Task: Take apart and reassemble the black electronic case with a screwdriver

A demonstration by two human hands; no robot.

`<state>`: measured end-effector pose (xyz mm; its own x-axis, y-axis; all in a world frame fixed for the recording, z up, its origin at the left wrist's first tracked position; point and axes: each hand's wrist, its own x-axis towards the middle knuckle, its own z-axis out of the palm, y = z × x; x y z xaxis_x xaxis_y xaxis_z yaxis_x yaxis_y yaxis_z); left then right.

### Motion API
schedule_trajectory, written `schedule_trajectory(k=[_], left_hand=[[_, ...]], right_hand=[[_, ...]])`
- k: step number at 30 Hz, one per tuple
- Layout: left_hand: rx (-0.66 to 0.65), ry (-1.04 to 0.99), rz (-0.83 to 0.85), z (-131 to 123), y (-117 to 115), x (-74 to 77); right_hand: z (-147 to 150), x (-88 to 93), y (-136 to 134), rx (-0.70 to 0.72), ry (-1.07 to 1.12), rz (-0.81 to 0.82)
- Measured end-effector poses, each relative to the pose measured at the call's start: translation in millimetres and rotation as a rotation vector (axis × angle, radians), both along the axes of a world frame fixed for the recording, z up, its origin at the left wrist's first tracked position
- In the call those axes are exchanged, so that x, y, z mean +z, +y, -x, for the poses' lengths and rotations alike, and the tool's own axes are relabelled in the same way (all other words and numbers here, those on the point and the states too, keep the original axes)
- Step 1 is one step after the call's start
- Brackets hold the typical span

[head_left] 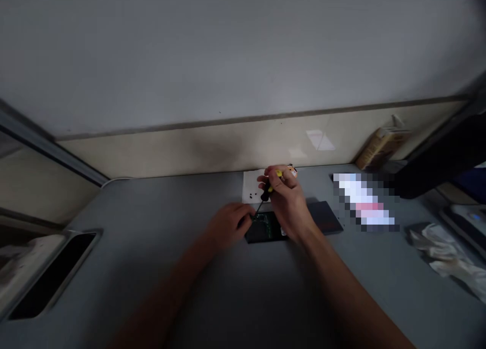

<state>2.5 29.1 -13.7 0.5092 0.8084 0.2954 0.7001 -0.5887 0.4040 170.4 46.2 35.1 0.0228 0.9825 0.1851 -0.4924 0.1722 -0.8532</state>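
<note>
My right hand (290,200) is closed around a yellow-and-black screwdriver (266,191). Its thin shaft slants down to the left, and the tip is at the upper left corner of a flat black device with a green circuit board (260,228). At that same corner, the thumb and fingertips of my left hand (230,223) pinch the device's edge, close to the screwdriver tip. My right hand covers part of the device's right end. Behind it lies a white paper (250,179) with several small dark screws (253,194) on it.
A dark blue flat panel (325,217) lies right of the device. Farther right are a blurred-out phone-like screen (364,202) and crumpled white tissue (451,253). A carton (381,146) leans by the wall. A dark-screened tablet-like object (53,278) is at the left.
</note>
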Motion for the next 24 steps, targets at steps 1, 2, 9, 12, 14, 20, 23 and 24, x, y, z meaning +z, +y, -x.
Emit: schedule_trajectory(k=[1, 2, 9, 12, 14, 20, 23, 24], left_hand=[[-0.002, -0.004, -0.005, 0.2, 0.0, -0.4], [-0.004, -0.003, -0.009, 0.4, 0.0, -0.7], [0.009, 0.002, 0.001, 0.7, -0.8, 0.3], [0.008, 0.001, 0.016, 0.8, 0.0, 0.0], [0.004, 0.002, 0.018, 1.2, 0.2, 0.0], [-0.009, 0.017, 0.018, 2.3, -0.5, 2.4], [-0.009, 0.034, 0.021, 2.4, -0.1, 3.0], [-0.006, 0.038, 0.023, 2.4, 0.0, 3.0]], right_hand=[[-0.4, -0.4, 0.2, 0.001, -0.008, -0.004], [-0.3, -0.8, 0.3, -0.001, -0.019, -0.007], [5.2, 0.0, -2.7, -0.085, -0.069, -0.048], [3.8, 4.9, -5.6, -0.01, -0.028, -0.057], [2.3, 7.2, -6.3, 0.02, -0.007, -0.058], [1.0, -0.6, -2.1, -0.006, -0.034, -0.05], [-0.5, -2.8, -1.6, -0.014, -0.038, -0.014], [-1.3, -2.6, -1.6, -0.005, -0.046, -0.005]])
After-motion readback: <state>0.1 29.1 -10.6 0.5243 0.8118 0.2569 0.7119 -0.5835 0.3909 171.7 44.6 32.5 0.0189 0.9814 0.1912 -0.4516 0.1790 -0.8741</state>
